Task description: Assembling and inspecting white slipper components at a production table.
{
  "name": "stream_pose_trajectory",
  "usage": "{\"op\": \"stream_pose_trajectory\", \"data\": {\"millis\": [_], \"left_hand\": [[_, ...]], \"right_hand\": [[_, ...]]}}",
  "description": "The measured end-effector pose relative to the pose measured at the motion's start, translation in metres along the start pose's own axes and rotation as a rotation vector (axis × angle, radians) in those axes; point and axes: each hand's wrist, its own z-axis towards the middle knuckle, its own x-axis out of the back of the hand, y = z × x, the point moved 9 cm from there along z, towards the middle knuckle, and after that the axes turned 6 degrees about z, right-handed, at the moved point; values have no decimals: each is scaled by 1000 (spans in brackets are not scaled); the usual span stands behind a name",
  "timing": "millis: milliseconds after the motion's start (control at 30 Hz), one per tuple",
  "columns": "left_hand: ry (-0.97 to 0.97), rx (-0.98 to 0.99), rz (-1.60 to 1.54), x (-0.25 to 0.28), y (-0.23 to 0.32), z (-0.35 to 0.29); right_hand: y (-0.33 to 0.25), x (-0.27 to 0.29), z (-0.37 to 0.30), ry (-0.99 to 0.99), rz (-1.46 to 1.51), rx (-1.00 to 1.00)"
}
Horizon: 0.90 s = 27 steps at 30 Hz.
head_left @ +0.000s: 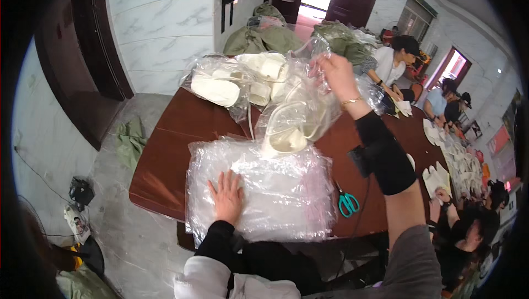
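My left hand (pixel 226 195) lies flat, fingers spread, on a stack of clear plastic bags (pixel 275 205) at the near edge of the table. Raised ahead on the right, my right hand (pixel 337 76) pinches the upper part of a clear plastic bag (pixel 325 109). Inside hangs a cream-white item with a strap (pixel 286 140), its lower end just over the far edge of the stack. Its exact kind is hard to make out through the shiny film. Behind it lies a pile of similar cream-white items in clear bags (pixel 216 89).
Teal-handled scissors (pixel 348 204) lie right of the stack on the brown table (pixel 182 133). Green sacks (pixel 259 37) are heaped beyond it. Several people work along the right side, among white pieces (pixel 463 161). A green cloth (pixel 130 142) lies on the floor at left.
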Motion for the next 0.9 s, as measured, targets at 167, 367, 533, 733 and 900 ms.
{"op": "stream_pose_trajectory", "data": {"millis": [167,367,533,733,900], "left_hand": [[42,-8,-9,4,-2,3],[37,-8,-19,3,-1,0],[2,27,-5,-12,-13,-4],[-20,-111,-18,-17,-4,-5],[-32,-164,22,-4,4,-7]], "right_hand": [[-67,1,-42,-244,-72,-139],[-105,-17,-65,-192,385,-234],[-11,3,-118,1,911,-425],[149,0,-352,-94,680,-1070],[179,83,-352,114,381,-907]]}}
